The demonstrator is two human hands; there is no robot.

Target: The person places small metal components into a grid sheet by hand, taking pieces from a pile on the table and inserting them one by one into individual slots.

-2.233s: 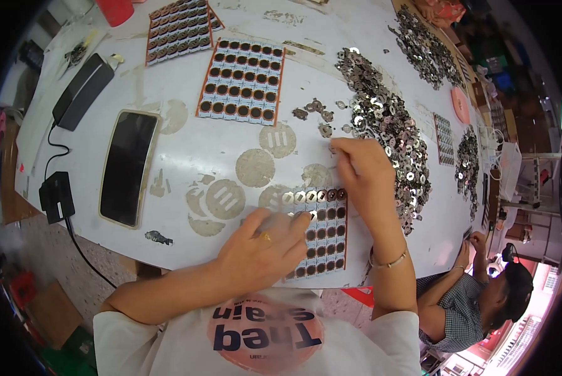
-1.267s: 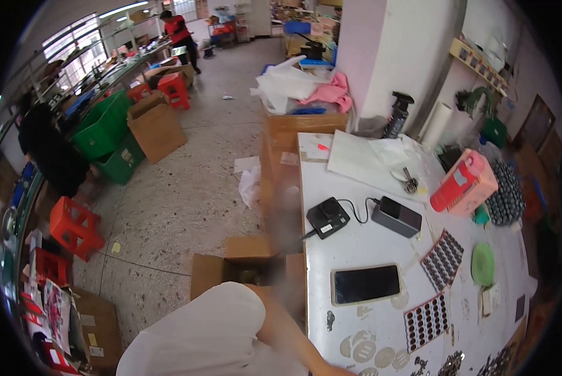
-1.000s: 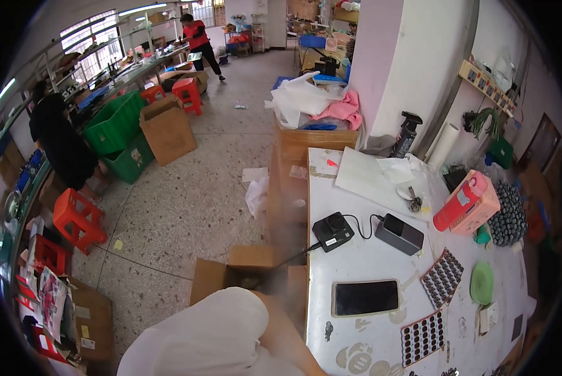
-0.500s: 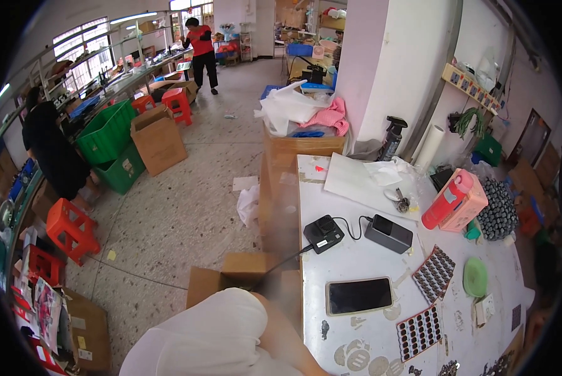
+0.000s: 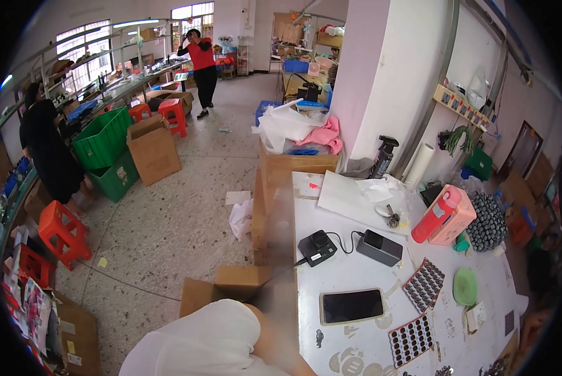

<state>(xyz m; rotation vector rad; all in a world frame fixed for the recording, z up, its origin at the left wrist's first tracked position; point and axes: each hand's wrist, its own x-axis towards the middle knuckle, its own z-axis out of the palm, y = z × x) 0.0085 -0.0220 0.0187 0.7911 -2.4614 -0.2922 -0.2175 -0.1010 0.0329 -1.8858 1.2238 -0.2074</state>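
Two cards of dark discs (image 5: 411, 340) lie on the white table (image 5: 368, 279), to the right of the left forearm (image 5: 279, 354); discs too small to count reliably. Both hands out of view, so can't tell whether they grip anything or are free. Sleeve (image 5: 199, 341) and forearm block part of one open carton (image 5: 240, 276) at the table edge, just beside them. One phone (image 5: 352, 306) between forearm and cards. Beyond it, one black adapter (image 5: 316, 249) wired to one grey box (image 5: 379, 249). Right of the cards: one green dish (image 5: 465, 286), one small white box (image 5: 475, 318). Metal bits (image 5: 444, 371) cut off by the lower edge, uncountable. Farther from the arm: one red bottle (image 5: 435, 216) beside one pink box (image 5: 459, 216), one spray bottle (image 5: 382, 160), one paper roll (image 5: 420, 165). Floor side, left of the arm: four red stools (image 5: 56, 216), two green crates (image 5: 108, 149), two people (image 5: 204, 69) standing well apart from it.
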